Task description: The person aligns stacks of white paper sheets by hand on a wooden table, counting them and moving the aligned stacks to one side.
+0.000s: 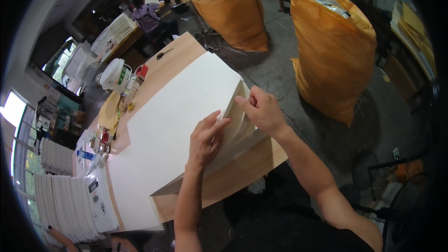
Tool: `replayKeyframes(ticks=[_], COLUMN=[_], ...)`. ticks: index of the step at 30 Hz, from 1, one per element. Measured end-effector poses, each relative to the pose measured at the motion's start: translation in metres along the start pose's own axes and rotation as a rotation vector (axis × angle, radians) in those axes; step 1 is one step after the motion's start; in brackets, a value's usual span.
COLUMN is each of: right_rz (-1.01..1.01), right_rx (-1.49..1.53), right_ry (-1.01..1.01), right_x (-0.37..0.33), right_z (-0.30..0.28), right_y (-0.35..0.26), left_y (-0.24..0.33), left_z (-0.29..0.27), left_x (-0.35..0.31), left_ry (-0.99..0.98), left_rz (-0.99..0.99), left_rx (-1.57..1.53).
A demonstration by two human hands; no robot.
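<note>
A large white sheet (pixel 172 107) lies across a wooden table (pixel 186 49), its edge nearest me raised off the tabletop. My left hand (pixel 205 141) is closed at that raised edge, a bit of white pinched between thumb and forefinger. Farther along the same edge, close to the sheet's right corner, my right hand (pixel 263 111) is also closed, with its thumb pressed toward the forefinger on the sheet. Between the hands, paler layers curve under the top surface; how many there are is hidden.
A white bucket (pixel 115 75), scissors (pixel 163 55) and tape rolls line the table's far left side. Tall paper stacks (pixel 63 205) stand at the near left. Two big orange sacks (pixel 331 51) sit on the floor beyond. A person (pixel 148 16) sits at the back.
</note>
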State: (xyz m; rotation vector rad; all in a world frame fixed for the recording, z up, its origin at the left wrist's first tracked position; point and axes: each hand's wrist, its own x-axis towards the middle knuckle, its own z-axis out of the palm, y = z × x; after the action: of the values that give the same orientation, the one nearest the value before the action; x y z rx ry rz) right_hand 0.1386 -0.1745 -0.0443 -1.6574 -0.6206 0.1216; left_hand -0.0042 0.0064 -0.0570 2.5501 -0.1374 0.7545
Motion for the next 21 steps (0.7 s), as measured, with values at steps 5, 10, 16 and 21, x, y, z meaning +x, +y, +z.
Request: replayKeyframes(ticks=[5, 10, 16, 21], right_rz=[0.263, 0.291, 0.261, 0.213], right_rx=[0.580, 0.606, 0.534, 0.469], right_ry=[-0.208, -0.215, -0.265, -0.246], right_x=[0.010, 0.011, 0.013, 0.011], right_z=[-0.011, -0.011, -0.018, -0.023], right_y=[0.002, 0.007, 0.012, 0.003], left_y=[-0.002, 0.001, -0.003, -0.004], left_z=[-0.006, -0.008, -0.007, -0.009], left_x=[0.001, 0.004, 0.004, 0.004], left_ry=[-0.044, -0.101, -0.067, -0.080], left_rz=[0.011, -0.030, -0.047, -0.075], left_rx=[-0.048, -0.053, -0.142, -0.119])
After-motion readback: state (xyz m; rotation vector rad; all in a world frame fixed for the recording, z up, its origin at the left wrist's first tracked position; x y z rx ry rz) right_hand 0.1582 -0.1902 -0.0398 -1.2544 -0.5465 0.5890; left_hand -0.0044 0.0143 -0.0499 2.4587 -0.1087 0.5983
